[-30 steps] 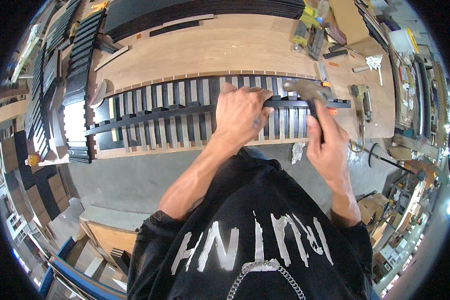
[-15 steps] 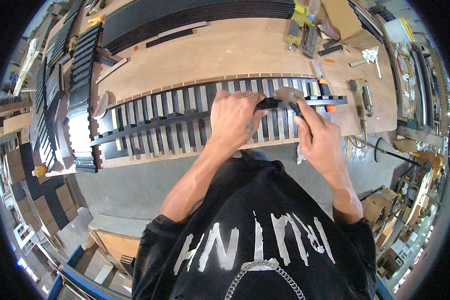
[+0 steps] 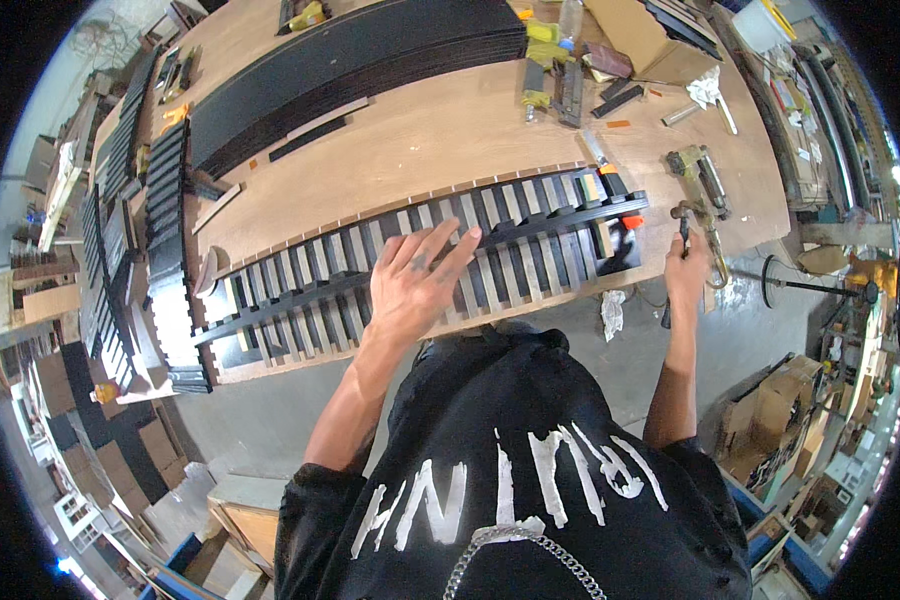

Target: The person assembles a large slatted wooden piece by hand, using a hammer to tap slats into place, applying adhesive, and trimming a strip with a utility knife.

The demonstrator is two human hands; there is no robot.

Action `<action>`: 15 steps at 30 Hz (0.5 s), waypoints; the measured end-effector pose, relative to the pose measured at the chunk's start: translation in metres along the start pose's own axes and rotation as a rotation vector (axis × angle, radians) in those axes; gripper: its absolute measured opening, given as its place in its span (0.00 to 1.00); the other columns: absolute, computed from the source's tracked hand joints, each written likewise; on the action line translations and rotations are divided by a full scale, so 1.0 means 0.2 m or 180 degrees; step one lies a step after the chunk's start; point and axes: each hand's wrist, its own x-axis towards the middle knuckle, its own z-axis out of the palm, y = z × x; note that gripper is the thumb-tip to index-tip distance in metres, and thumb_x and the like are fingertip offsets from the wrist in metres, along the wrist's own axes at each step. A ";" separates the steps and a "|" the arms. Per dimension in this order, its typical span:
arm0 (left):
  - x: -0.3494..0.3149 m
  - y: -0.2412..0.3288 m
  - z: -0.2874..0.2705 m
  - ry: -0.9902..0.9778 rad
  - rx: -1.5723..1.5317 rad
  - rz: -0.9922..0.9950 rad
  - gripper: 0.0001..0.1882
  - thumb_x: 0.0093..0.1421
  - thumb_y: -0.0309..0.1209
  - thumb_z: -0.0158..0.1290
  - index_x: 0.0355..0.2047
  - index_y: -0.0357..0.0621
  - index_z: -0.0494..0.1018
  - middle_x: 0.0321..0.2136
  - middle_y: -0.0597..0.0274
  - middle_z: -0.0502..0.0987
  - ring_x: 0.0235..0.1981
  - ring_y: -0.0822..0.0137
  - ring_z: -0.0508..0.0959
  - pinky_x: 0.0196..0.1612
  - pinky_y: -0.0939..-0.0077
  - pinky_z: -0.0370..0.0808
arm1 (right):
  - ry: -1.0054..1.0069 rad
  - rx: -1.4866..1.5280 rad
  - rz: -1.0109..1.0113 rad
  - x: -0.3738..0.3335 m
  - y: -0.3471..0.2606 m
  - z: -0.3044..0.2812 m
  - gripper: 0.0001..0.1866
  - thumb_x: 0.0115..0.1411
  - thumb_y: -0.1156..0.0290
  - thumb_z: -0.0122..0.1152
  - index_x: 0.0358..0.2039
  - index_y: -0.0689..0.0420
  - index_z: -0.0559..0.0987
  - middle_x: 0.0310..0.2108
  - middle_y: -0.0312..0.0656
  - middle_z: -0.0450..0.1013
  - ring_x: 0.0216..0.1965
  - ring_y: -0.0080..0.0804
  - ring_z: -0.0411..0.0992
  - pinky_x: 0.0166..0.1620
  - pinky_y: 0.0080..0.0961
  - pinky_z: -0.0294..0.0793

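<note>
A long black notched strip (image 3: 575,217) lies lengthwise across a row of black and pale slats (image 3: 505,270) on the wooden workbench (image 3: 410,150). My left hand (image 3: 410,285) is over the middle of the strip, fingers stretched and apart, the palm side hidden. Off the strip's right end, my right hand (image 3: 688,268) is closed round a hammer (image 3: 684,212). The hammer's head points up past my fist, and its handle's end shows below. An orange piece (image 3: 632,222) sits at the strip's right end.
Stacked long black boards (image 3: 350,75) lie along the bench's far side. Slatted black panels (image 3: 167,230) stand at the left. A power tool (image 3: 705,185) rests near my right hand. Beyond it are a cardboard box (image 3: 660,40) and crumpled white paper (image 3: 705,88).
My right hand has moved right with the hammer, away from the strip. My left hand has shifted left, and its fingers have spread off the strip. The view has turned slightly.
</note>
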 end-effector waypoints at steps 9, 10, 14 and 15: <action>0.05 0.05 -0.06 -0.0184 -0.0418 -0.0464 0.18 0.54 0.31 0.65 0.46 0.49 0.80 0.43 0.62 0.82 0.38 0.62 0.82 0.40 0.68 0.76 | -0.0276 -0.0213 -0.0338 0.19 0.23 0.33 0.20 0.64 0.66 0.54 0.55 0.57 0.74 0.37 0.60 0.77 0.41 0.60 0.76 0.43 0.51 0.74; 0.06 0.06 -0.07 -0.0178 -0.0464 -0.0554 0.17 0.54 0.30 0.65 0.45 0.48 0.80 0.43 0.63 0.82 0.38 0.61 0.82 0.40 0.68 0.77 | -0.0423 -0.0309 -0.0258 0.19 0.26 0.37 0.20 0.64 0.65 0.53 0.55 0.56 0.74 0.37 0.60 0.77 0.41 0.60 0.76 0.44 0.52 0.74; 0.02 0.06 -0.05 -0.0232 -0.0553 -0.0646 0.13 0.52 0.29 0.66 0.39 0.46 0.80 0.42 0.63 0.83 0.37 0.62 0.82 0.41 0.68 0.77 | -0.0740 -0.0528 0.0010 0.17 0.20 0.41 0.22 0.64 0.66 0.53 0.57 0.58 0.74 0.40 0.60 0.77 0.44 0.59 0.76 0.47 0.50 0.74; 0.03 0.06 -0.06 -0.0206 -0.0565 -0.0637 0.13 0.51 0.28 0.67 0.38 0.46 0.81 0.43 0.63 0.83 0.37 0.63 0.82 0.40 0.68 0.77 | -0.0743 -0.0509 0.0074 0.16 0.20 0.42 0.22 0.64 0.65 0.53 0.57 0.58 0.73 0.41 0.60 0.77 0.44 0.59 0.75 0.47 0.50 0.74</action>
